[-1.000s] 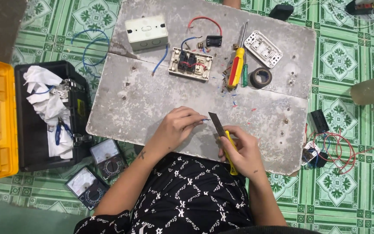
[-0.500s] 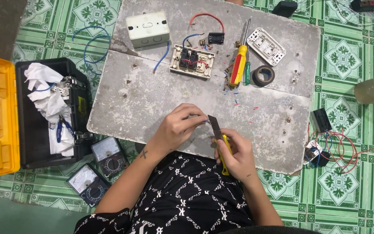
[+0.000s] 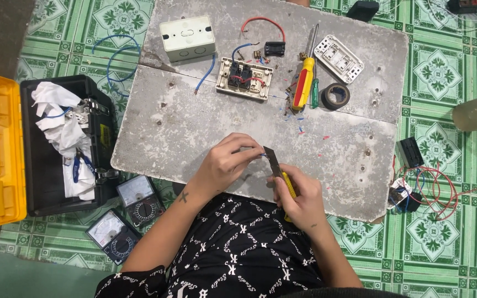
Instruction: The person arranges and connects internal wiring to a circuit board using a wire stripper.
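The right hand (image 3: 299,198) is gripping a yellow-handled utility knife (image 3: 278,172), fingers closed round the handle, with the dark blade pointing up and away from the body. The left hand (image 3: 228,163) is pinching closed on a short piece of thin wire (image 3: 263,155), mostly hidden by the fingertips, and is holding it against the blade. Both hands are hovering over the near edge of the grey worktop (image 3: 194,127).

Farther back on the worktop, a switch plate (image 3: 244,78) with red wiring is lying face down. Left of the switch plate a pale junction box (image 3: 187,37) is sitting; right of it a red and yellow screwdriver (image 3: 303,83) is lying beside a roll of black tape (image 3: 335,96). Well left of the worktop, on the green tiled floor, a black and yellow toolbox (image 3: 6,149) is standing open, with two meters (image 3: 125,212) just beside it.
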